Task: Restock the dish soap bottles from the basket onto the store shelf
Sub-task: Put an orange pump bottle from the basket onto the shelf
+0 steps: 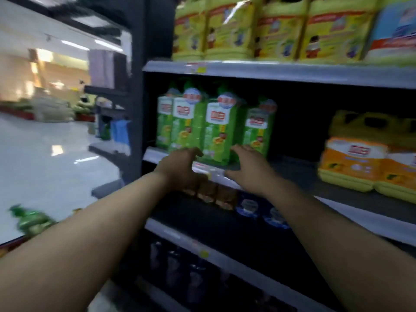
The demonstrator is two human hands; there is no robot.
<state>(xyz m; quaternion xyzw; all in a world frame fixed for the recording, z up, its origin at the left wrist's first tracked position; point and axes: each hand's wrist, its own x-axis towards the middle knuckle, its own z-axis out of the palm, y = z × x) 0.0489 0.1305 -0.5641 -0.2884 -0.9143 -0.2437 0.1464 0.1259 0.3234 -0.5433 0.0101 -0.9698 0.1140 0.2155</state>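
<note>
Four boxy, glossy green dish soap bottles [219, 131] stand on the dark flat shelf [297, 174]. One sits between the hands: the right hand [247, 170] lays straight fingers against its side, and the left hand [182, 167] meets its lower corner, grasp lost in blur.

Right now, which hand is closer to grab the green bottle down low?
Left hand, probably: the green bottle lies low beside that arm, and the right hand is farther across.

Yellow jugs [227, 30] above, orange-labelled jugs [358, 163] right, dark bottles [175, 269] below.
</note>
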